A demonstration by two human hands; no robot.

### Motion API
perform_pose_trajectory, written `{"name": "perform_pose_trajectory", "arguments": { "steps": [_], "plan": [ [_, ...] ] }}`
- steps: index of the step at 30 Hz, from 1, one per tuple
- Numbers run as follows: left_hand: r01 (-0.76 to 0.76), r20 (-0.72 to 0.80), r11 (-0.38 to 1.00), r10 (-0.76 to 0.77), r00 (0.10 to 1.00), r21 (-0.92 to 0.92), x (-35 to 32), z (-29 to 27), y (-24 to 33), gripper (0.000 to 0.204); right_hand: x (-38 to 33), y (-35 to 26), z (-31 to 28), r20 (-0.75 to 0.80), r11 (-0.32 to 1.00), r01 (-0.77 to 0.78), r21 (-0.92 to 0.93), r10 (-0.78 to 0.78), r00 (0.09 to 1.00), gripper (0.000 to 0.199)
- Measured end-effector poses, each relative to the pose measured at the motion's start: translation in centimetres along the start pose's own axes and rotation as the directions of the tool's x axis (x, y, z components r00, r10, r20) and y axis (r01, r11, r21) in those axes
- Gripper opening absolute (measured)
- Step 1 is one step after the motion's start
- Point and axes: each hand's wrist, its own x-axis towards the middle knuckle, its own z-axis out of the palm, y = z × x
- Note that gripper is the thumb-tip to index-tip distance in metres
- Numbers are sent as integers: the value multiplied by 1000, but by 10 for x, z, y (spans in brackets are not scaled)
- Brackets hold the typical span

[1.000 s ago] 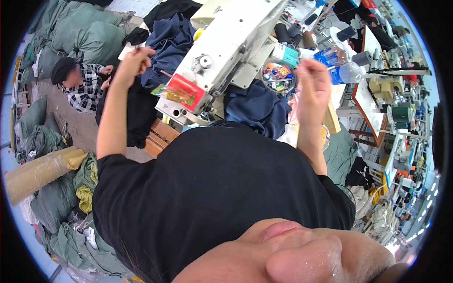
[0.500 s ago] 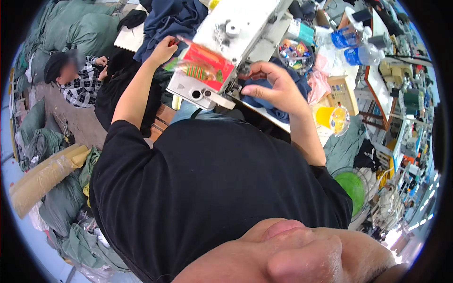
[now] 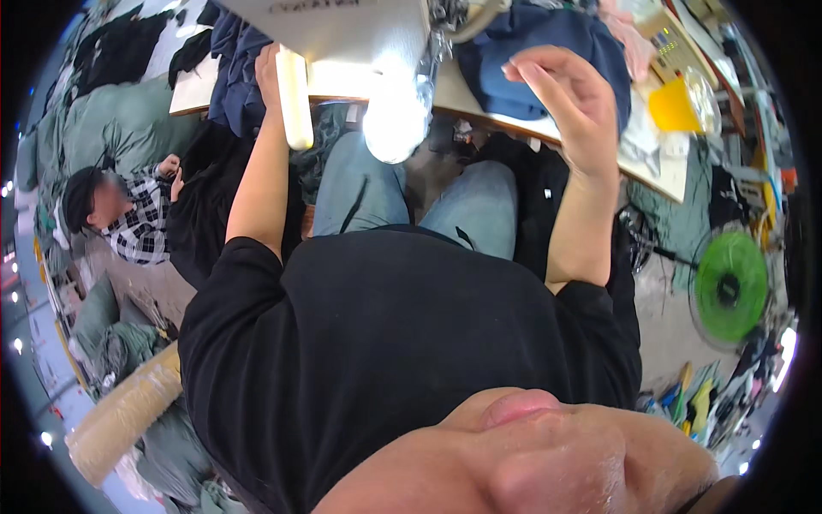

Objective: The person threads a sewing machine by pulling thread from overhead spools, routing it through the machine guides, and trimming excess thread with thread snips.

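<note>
Two bare hands are reaching up toward a sewing table (image 3: pixel 659 176), and the view is running from a co-worker on the far left to a fan on the far right. At the left edge a person in a checked shirt (image 3: pixel 141 224) is sitting low among heaps of grey-green cloth (image 3: pixel 120 128). Next to that, the left hand (image 3: pixel 267 73) is lying against dark blue fabric (image 3: pixel 235 77) at the table's edge, just beside a pale cream bar (image 3: pixel 294 98) that is hanging down from the white sewing machine (image 3: pixel 351 34); whether its fingers are clasping the fabric cannot be told, since they are hidden. Below the machine a bright glare is washing out the middle, and jeans-clad knees (image 3: pixel 411 197) are showing under the table. Further right, the right hand (image 3: pixel 574 107) is hovering loosely curled and grasping nothing, in front of a dark blue garment (image 3: pixel 548 60) that is lying bunched on the tabletop. Beyond it a yellow container (image 3: pixel 676 107) is standing on the table, and a green fan (image 3: pixel 729 287) is sitting on the floor well apart.
</note>
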Motion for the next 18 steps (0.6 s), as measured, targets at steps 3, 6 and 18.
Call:
{"name": "perform_pose_trajectory", "arguments": {
  "steps": [3, 6, 18],
  "plan": [
    [60, 42, 998, -61, 997, 18, 2, -6, 4, 35, -15, 1, 35, -95, 997, -29, 65, 36, 995, 18],
    [82, 23, 996, -82, 996, -34, 8, -12, 24, 37, -23, 7, 66, -120, 994, -96, 46, 101, 988, 20],
    [166, 94, 966, -150, 984, -197, -6, -13, 74, 31, -23, 4, 129, -278, 919, -108, 379, 225, 934, 32]
  ]
}}
